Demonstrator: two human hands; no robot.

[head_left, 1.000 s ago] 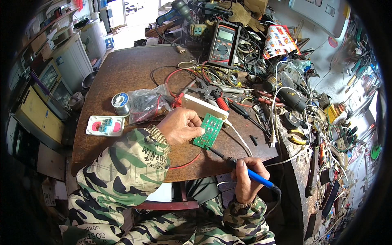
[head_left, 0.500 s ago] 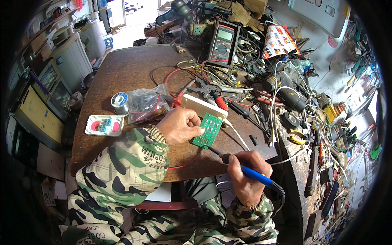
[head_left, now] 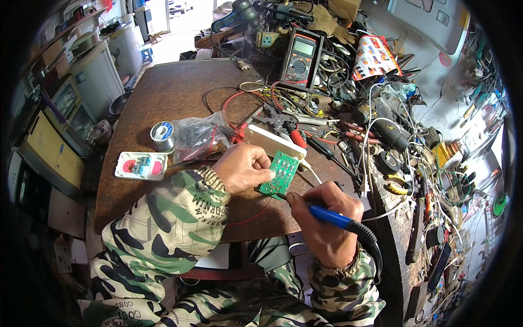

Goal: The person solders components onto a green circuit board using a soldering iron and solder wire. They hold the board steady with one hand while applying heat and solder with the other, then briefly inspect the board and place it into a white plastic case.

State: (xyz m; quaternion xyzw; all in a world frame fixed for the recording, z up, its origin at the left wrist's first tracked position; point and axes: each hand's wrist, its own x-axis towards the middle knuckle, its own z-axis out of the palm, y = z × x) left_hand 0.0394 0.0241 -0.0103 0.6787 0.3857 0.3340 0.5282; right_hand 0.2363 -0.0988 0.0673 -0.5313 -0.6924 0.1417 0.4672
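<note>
Pinched by its left edge, a green circuit board (head_left: 281,170) is held tilted above the table by my left hand (head_left: 243,167). Small solder joints dot the face turned up toward me. My right hand (head_left: 328,220) grips a soldering iron with a blue handle (head_left: 330,217) and a black cord sleeve. The iron's dark tip meets or nearly meets the board's lower edge; contact is too small to make out. Behind the board lies a long white plastic case (head_left: 271,143). A thin red wire (head_left: 250,220) runs along the table below my left hand.
Left of my hands are a solder spool (head_left: 163,136), a clear plastic bag (head_left: 195,136) and a white open box (head_left: 141,165) with red and blue parts. A multimeter (head_left: 299,56), pliers (head_left: 275,118), screwdrivers and tangled cables crowd the wooden table's (head_left: 163,82) back and right.
My right hand has moved left and slightly up, bringing the iron further over the board's lower edge. The left hand and board stay nearly where they were.
</note>
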